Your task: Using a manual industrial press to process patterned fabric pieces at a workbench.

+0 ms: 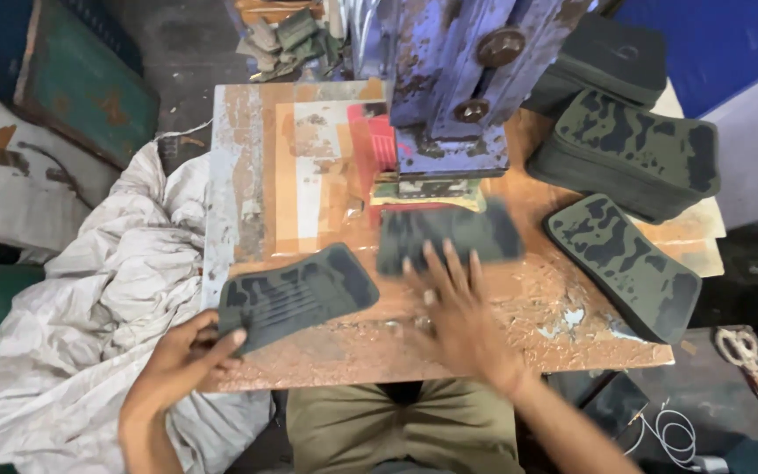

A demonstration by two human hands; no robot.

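My left hand (188,355) grips the near end of a dark grey ridged rubber pad (298,292) at the front left edge of the worn wooden bench (309,175). My right hand (454,312) is blurred, fingers spread flat, its fingertips touching a second dark pad (446,234) that lies just in front of the blue metal press (462,79). Under the press head, a red block (379,140) and a greenish plate (430,190) show.
Stacks of green camouflage-patterned pads (633,154) stand at the right, one loose pad (622,263) in front. A white sack (89,307) lies at the left. Scissors (750,369) and a white cable (673,432) rest at the lower right.
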